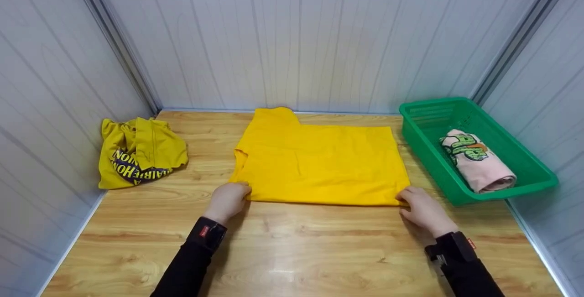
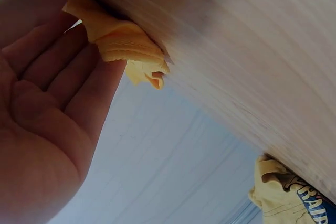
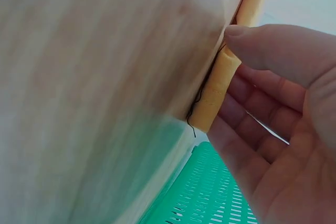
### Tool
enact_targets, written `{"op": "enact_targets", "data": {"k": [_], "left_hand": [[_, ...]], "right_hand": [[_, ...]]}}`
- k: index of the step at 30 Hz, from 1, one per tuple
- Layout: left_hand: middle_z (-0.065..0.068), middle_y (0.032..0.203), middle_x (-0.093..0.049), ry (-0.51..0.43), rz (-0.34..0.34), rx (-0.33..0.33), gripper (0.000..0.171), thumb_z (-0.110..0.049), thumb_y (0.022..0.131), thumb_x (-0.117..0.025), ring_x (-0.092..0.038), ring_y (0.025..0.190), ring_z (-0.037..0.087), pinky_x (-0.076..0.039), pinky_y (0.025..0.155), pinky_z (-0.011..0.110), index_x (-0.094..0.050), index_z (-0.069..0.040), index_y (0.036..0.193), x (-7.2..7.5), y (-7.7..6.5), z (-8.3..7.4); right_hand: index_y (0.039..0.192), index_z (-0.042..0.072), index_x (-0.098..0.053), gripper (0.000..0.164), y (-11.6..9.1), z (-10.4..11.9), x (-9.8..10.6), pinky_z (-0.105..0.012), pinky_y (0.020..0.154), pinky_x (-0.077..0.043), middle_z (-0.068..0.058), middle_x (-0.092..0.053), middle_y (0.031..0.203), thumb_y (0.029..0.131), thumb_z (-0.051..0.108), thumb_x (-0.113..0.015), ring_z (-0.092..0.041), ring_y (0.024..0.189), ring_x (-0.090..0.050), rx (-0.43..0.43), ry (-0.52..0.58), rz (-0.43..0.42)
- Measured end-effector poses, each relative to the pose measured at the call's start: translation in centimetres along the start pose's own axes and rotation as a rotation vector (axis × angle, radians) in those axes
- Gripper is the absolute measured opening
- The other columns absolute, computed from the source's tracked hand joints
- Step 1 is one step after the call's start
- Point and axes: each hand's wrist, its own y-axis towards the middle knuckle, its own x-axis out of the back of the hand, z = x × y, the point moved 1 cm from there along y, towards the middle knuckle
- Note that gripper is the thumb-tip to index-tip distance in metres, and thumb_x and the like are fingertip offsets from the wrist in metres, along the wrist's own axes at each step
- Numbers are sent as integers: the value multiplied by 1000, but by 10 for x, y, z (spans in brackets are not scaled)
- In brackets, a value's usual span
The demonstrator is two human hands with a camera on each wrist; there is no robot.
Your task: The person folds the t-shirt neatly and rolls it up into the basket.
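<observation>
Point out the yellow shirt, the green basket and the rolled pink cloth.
Yellow shirt (image 1: 319, 164): head view, middle of its body.
Green basket (image 1: 423, 154): head view, outer left wall.
Rolled pink cloth (image 1: 486, 168): head view, plain middle part.

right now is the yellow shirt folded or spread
Partly folded: the yellow shirt lies flat, one sleeve sticking out at the far side, none showing nearer.
</observation>
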Motion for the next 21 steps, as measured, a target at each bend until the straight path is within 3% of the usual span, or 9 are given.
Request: {"op": "enact_targets", "data": {"k": [21], "left_hand": [[7,65,-57,-54,-1,44,18,8,77,-70,-61,64,32,-49,61,48,-61,-6,68,0,2,2]], "right_hand": [[96,5,-68,19,-3,-3,1,-49,84,-48,-8,-62,96,79,4,-77,-30,90,-58,-7,40,-3]]}}
